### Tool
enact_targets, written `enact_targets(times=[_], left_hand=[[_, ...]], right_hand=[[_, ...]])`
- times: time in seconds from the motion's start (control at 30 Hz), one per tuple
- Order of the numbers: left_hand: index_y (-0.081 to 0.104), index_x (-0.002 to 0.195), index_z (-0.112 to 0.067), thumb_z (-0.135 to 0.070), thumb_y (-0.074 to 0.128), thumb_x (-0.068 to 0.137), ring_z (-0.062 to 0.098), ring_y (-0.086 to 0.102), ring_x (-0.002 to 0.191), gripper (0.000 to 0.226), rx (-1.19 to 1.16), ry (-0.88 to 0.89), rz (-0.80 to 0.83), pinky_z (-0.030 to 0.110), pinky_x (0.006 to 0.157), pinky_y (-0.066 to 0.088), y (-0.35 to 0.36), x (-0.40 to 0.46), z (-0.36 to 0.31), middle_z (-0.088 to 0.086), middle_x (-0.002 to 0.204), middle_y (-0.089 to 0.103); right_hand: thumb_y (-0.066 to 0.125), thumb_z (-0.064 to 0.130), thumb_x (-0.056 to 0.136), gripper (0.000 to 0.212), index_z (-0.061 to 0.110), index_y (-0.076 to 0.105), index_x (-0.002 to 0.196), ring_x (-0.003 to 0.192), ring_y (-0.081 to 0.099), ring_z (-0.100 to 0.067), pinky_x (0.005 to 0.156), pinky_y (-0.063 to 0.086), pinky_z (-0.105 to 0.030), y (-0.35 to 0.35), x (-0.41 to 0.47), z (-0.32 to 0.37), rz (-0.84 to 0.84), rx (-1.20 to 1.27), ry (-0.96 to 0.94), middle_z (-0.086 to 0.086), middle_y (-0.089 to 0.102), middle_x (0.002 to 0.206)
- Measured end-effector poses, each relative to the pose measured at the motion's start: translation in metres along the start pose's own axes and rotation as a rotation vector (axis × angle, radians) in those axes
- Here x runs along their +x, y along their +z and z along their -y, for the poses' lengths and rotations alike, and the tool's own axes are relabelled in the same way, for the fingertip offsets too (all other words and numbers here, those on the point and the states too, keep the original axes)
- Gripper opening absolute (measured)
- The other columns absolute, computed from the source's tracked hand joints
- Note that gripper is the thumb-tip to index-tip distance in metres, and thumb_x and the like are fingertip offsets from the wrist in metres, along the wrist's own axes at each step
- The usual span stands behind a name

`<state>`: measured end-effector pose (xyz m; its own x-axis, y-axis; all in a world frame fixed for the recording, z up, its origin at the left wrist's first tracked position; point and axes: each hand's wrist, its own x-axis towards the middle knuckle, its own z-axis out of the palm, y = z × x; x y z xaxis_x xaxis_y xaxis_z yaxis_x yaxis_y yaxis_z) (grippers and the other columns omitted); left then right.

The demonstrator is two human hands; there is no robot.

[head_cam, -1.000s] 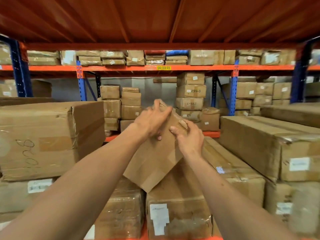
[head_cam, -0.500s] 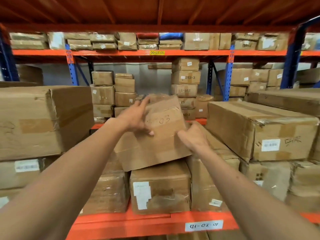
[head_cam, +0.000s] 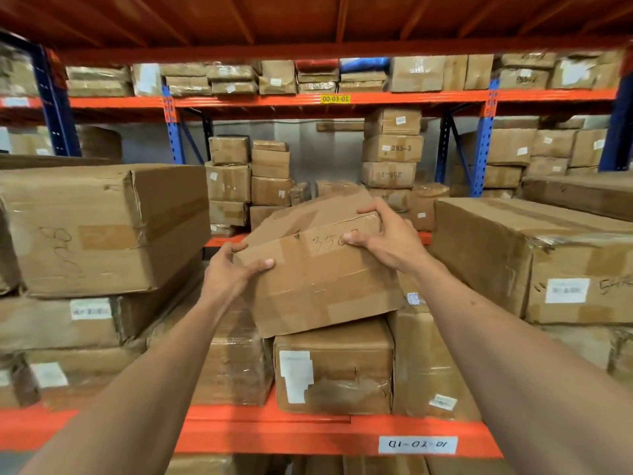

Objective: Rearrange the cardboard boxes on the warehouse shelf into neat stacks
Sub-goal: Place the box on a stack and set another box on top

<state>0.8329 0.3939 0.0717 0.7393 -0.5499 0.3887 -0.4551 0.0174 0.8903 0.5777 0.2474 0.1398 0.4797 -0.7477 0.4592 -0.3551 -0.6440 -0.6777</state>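
Observation:
A brown cardboard box (head_cam: 318, 279) with a handwritten number on its front sits tilted, left end lower, on top of a lower box (head_cam: 335, 365) in the middle of the shelf. My left hand (head_cam: 233, 272) grips its front left corner, thumb on the front face. My right hand (head_cam: 387, 234) holds its upper right corner, fingers over the top edge. The box's back end is hidden behind its top.
A large box (head_cam: 102, 228) stacked on others stands to the left, a long box (head_cam: 534, 255) on the right. A plastic-wrapped box (head_cam: 236, 365) sits lower left of centre. The orange shelf beam (head_cam: 308, 433) runs along the front. More racks of boxes stand behind.
The box was turned from standing on a corner to lying nearly flat on the lower box. My left hand slid down to its front left corner and my right moved to the upper right corner.

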Motion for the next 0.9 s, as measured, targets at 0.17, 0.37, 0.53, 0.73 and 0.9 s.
enact_targets(times=[0.17,0.37,0.53,0.73,0.9], left_hand=[[0.061,0.112,-0.024,-0.05,0.09,0.062,0.022,0.059,0.107,0.063,0.112,0.053,-0.015,0.046,0.089,0.055,-0.023,-0.021,-0.006,-0.002,0.121,0.06],[0.064,0.109,-0.021,-0.034,0.092,0.063,0.022,0.055,0.105,0.055,0.216,0.013,0.004,0.028,0.069,0.048,-0.054,-0.011,-0.035,0.004,0.126,0.059],[0.057,0.125,-0.029,-0.038,0.093,0.06,0.019,0.058,0.105,0.075,0.276,0.111,0.072,0.031,0.079,0.052,-0.031,-0.039,-0.019,-0.001,0.119,0.061],[0.048,0.143,-0.027,-0.017,0.086,0.073,0.032,0.045,0.13,0.08,0.44,0.148,0.165,0.045,0.106,0.041,0.003,-0.02,-0.03,0.011,0.14,0.051],[0.046,0.143,-0.023,-0.011,0.082,0.077,0.028,0.043,0.131,0.077,0.45,0.199,0.187,0.037,0.106,0.035,0.012,-0.006,-0.022,0.008,0.144,0.049]], right_hand=[[0.08,0.061,0.072,0.055,0.047,0.05,0.116,0.129,0.049,-0.029,0.107,0.039,-0.058,-0.003,-0.012,0.006,0.027,0.042,-0.045,0.0,0.056,0.141],[0.081,0.06,0.072,0.052,0.045,0.049,0.11,0.11,0.059,-0.025,0.092,0.05,-0.041,0.045,-0.058,-0.014,-0.046,0.251,0.017,-0.003,0.063,0.121],[0.078,0.039,0.085,0.04,0.031,0.058,0.119,0.114,0.045,-0.011,0.095,0.04,-0.034,0.018,-0.041,-0.032,-0.1,0.18,0.008,0.007,0.057,0.12],[0.078,0.055,0.079,0.053,0.041,0.055,0.125,0.14,0.039,-0.027,0.112,0.035,-0.053,0.0,-0.026,-0.046,-0.009,-0.125,-0.034,-0.002,0.044,0.153],[0.085,0.047,0.073,0.095,0.043,0.034,0.153,0.152,0.01,-0.029,0.119,0.016,-0.053,0.016,-0.01,-0.042,0.143,-0.327,-0.095,-0.007,0.012,0.167]])
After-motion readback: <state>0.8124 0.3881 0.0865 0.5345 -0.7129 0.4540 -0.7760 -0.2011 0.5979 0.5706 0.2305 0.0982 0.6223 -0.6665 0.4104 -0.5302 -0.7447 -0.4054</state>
